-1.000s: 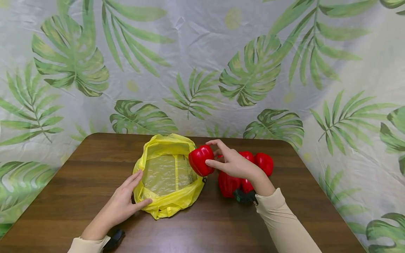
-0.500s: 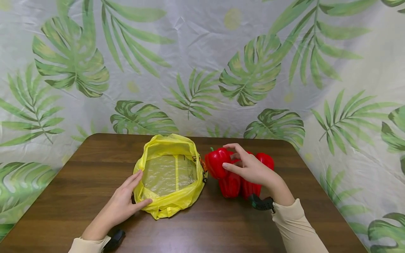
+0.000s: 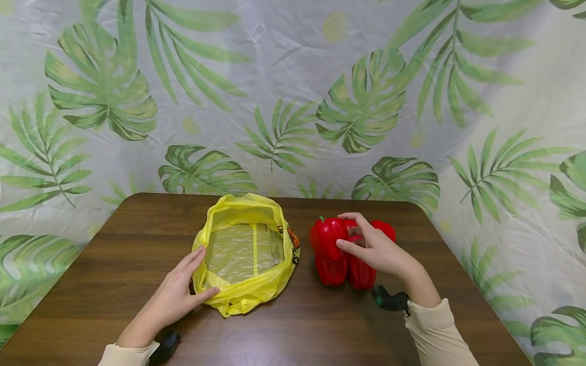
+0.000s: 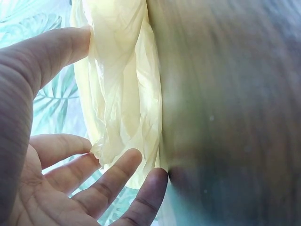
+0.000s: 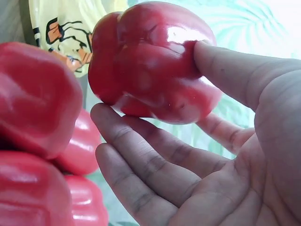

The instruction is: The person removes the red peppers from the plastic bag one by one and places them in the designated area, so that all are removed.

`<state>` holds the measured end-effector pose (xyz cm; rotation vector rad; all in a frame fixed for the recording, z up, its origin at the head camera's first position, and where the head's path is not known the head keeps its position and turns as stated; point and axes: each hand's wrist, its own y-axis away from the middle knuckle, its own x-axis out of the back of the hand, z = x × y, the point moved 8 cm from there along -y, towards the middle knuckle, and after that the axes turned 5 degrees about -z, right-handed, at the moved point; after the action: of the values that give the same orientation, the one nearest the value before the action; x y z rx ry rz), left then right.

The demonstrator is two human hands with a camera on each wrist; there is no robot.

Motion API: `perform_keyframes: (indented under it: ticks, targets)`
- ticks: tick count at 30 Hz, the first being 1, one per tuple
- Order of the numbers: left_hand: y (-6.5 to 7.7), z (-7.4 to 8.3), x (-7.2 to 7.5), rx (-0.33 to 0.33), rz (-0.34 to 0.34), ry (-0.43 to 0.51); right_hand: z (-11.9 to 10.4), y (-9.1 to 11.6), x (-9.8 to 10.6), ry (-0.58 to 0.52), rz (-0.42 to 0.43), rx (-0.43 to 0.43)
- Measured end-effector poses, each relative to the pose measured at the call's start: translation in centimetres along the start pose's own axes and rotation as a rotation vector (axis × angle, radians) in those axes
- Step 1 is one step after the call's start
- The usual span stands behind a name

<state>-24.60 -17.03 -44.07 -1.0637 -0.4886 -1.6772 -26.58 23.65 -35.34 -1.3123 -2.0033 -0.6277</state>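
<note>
A yellow plastic bag (image 3: 256, 292) stands on the table with its mouth spread wide, and no pepper shows inside. At its left side, my left hand (image 3: 176, 292) touches the bag with thumb and fingers spread and nearly straight. In the left wrist view, fingertips (image 4: 129, 160) meet the bag's crumpled wall (image 4: 127, 89). My right hand (image 3: 377, 249) holds a red bell pepper (image 3: 330, 236), green stem up, between thumb and fingers. It is held above several other red peppers (image 3: 330, 272) to the right of the bag. The right wrist view shows the held pepper (image 5: 150, 61) close up.
A brown wooden table (image 3: 284, 335) bears everything. Behind it hangs a leaf-printed cloth (image 3: 293, 101). Dark straps with devices sit at both wrists, one strap device (image 3: 389, 300) at the right.
My right hand has moved right with the red bell pepper, from the bag's right rim to over the other peppers. The left hand and bag have stayed put.
</note>
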Motion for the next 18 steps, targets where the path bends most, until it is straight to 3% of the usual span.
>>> perform_keyframes:
  ticks: [9,18]
  targets:
    - [0.0,0.1,0.0,0.005,-0.005,0.003,1.6,1.4,0.8,-0.090,0.012,0.007]
    - [0.0,-0.1,-0.1,0.009,-0.005,0.005,3.1,3.7,1.5,-0.083,0.057,-0.019]
